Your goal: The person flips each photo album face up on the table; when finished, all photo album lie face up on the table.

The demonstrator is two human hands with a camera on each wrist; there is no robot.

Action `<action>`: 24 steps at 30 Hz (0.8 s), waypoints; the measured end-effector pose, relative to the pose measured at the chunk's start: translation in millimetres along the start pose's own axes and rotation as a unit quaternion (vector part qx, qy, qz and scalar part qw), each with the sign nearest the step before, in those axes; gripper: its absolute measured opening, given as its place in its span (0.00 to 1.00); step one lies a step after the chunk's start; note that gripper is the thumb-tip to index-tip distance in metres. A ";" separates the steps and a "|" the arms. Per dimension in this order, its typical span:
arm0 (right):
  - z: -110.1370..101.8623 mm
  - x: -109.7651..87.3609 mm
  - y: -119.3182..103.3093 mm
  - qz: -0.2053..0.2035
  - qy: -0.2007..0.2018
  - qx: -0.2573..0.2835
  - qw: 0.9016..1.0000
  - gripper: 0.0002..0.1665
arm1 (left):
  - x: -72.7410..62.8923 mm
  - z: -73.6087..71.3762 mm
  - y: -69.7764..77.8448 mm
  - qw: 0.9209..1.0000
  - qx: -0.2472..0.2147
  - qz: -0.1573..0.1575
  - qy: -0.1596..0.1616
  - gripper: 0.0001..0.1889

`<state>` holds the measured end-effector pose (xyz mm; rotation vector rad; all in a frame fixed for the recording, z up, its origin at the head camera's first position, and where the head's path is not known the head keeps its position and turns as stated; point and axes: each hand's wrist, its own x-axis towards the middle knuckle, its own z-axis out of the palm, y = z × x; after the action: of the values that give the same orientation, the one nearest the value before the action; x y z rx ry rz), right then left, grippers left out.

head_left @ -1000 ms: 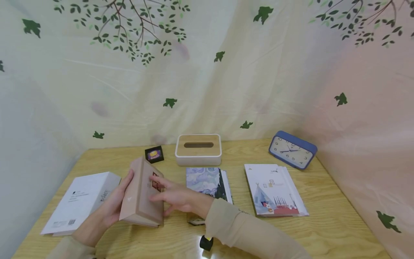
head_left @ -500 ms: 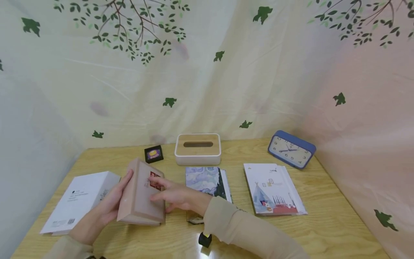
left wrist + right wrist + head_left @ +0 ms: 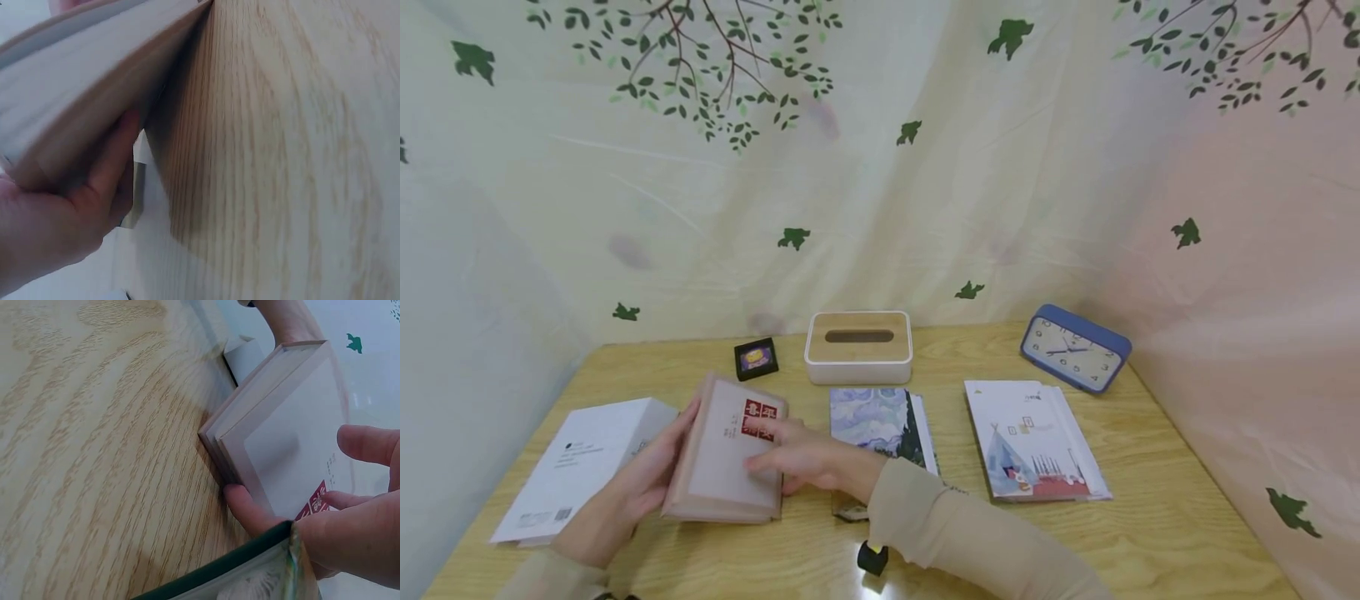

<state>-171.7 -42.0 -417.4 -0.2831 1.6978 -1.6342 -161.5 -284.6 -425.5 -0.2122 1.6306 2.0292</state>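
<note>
A thick pale pink book (image 3: 730,467) with a red label stands tilted on the table, its spine side raised to the left. My left hand (image 3: 655,471) grips it along the spine; in the left wrist view, the fingers (image 3: 112,156) curl against its underside. My right hand (image 3: 808,454) is at the fore-edge with fingers spread. In the right wrist view, one finger (image 3: 247,509) touches the lower edge and another is at the label, while the thumb hangs over the cover, apparently off it. Right beside that hand lies a book with a painted purple-and-green cover (image 3: 868,417).
A white box-like book (image 3: 580,462) lies at left, and an illustrated white book (image 3: 1030,442) at right. Along the back are a small black frame (image 3: 756,359), a wood-topped tissue box (image 3: 859,348) and a blue clock (image 3: 1075,348). A small black object (image 3: 872,558) sits in front.
The pink book has tipped back, so its front cover faces upward more and the spine shows less. My left hand has shifted slightly left with it; the right hand has barely moved.
</note>
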 end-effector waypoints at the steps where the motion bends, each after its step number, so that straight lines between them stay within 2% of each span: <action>1: 0.3 0.5 0.0 0.001 0.003 -0.002 1.000 0.40 | 0.7 -1.3 -0.8 1.000 -0.001 0.001 -0.001 0.28; 5: 1.8 1.9 -0.7 0.009 0.025 -0.011 1.000 0.39 | 2.3 -5.9 -3.4 1.000 -0.003 -0.004 -0.011 0.21; 9: 2.3 3.1 -0.7 0.019 0.050 -0.024 0.998 0.39 | 2.9 -7.9 -5.0 1.000 -0.004 -0.012 -0.021 0.20; 17: 0.4 10.6 4.5 0.008 0.103 -0.069 0.992 0.46 | 2.1 -6.1 -4.4 1.000 0.016 -0.010 0.008 0.19; 20: 2.5 13.2 7.0 -0.006 0.123 -0.132 0.984 0.49 | 1.8 -6.5 -4.3 1.000 0.015 -0.012 0.011 0.18; 24: 5.9 14.8 7.4 -0.017 0.142 -0.224 0.964 0.51 | 2.3 -6.7 -5.4 0.999 0.015 -0.017 0.023 0.19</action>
<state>-175.7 -54.5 -429.0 -0.3055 2.2918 -1.3441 -162.1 -289.5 -432.8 -0.2763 1.6736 1.9872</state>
